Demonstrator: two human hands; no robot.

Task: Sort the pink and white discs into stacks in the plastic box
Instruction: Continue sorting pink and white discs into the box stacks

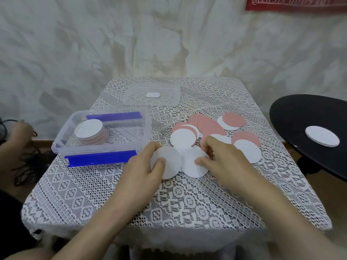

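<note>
Head view: I log one stack, seemingly mixed, in plastic box; loose discs remain. Left hand grips white disc, right hand pinches neighbouring disc.

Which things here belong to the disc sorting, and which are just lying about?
In the job: clear plastic box with blue clips; disc stack inside it; loose pink and white discs; white disc in the left hand.
Lying about: clear plastic lid; black round table; black cables; red banner.
</note>
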